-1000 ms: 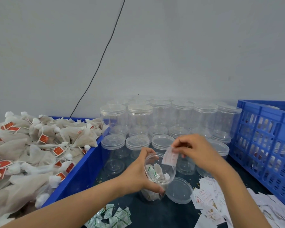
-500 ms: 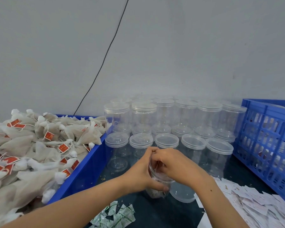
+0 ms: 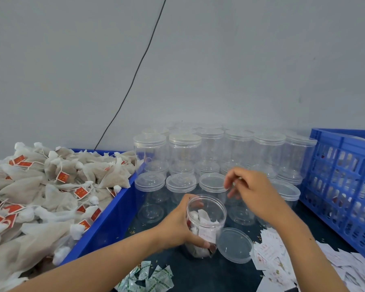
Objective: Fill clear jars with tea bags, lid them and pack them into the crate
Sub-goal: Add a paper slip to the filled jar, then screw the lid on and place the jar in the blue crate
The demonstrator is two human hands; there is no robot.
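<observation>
My left hand (image 3: 177, 225) grips an open clear jar (image 3: 207, 220) tilted toward me on the dark table; tea bags and a white paper slip lie inside it. The jar's loose lid (image 3: 234, 245) lies flat just to its right. My right hand (image 3: 251, 190) hovers above and right of the jar mouth, fingers loosely curled, nothing visible in them. A heap of tea bags (image 3: 51, 197) with red tags fills the blue bin (image 3: 114, 218) at left. The blue crate (image 3: 343, 186) stands at right.
Several lidded empty jars (image 3: 183, 148) are stacked behind my hands against the wall. White paper slips (image 3: 270, 260) are scattered at the lower right, and small green-and-white sachets (image 3: 152, 279) lie at the bottom centre. A black cable (image 3: 135, 74) runs down the wall.
My right hand put the paper slip into the jar and has lifted up and to the right, away from the mouth. My left hand kept its hold on the jar.
</observation>
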